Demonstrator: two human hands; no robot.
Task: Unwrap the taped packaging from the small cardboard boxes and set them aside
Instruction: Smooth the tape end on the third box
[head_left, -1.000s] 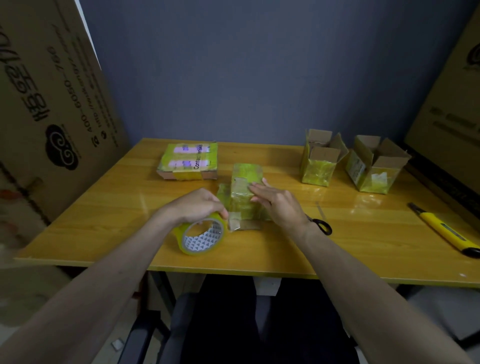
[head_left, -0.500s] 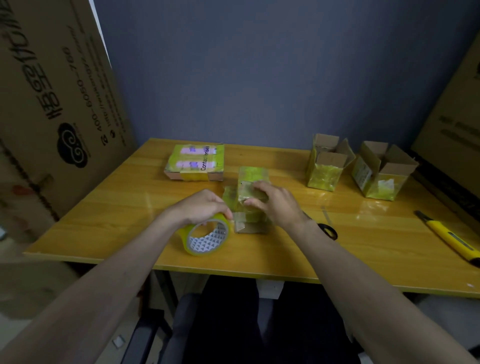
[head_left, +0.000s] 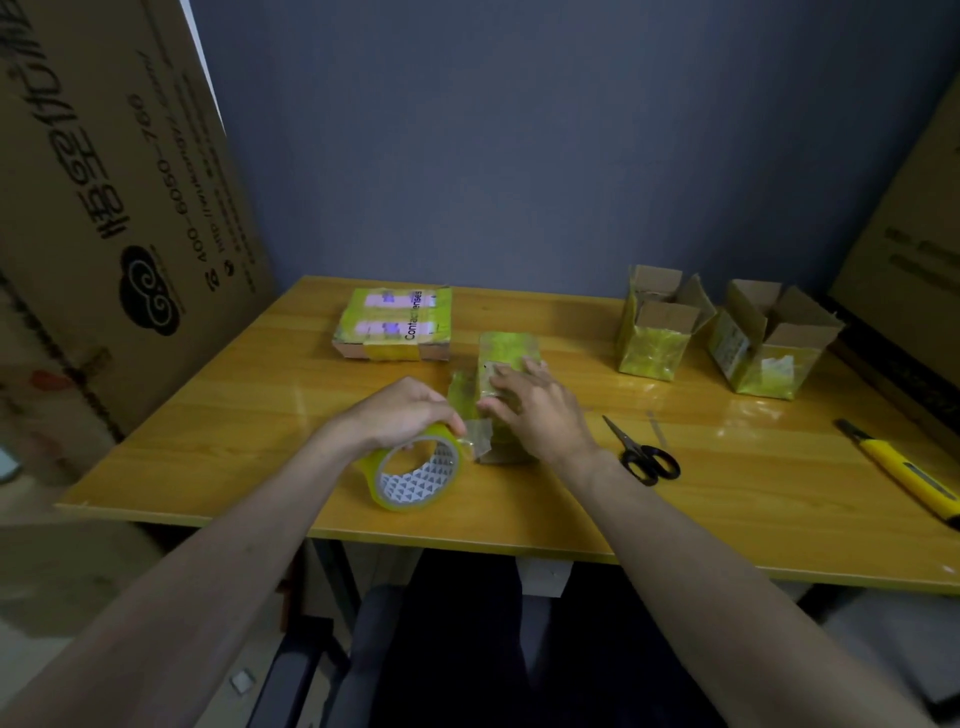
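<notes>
A small cardboard box wrapped in yellowish tape stands at the middle of the wooden table. My right hand lies on its near side with fingers spread flat against it. My left hand grips the top of a roll of clear yellow tape that stands on edge just left of the box. A short strip of tape runs from the roll to the box. Two opened small boxes stand at the back right.
A flat taped package lies at the back left. Black scissors lie right of my right wrist. A yellow utility knife lies near the right edge. Large cardboard sheets lean at both sides.
The view has shifted slightly. My right hand has slid down the box's near side, and the scissors beside my wrist are more exposed. The left hand stays on the tape roll.
</notes>
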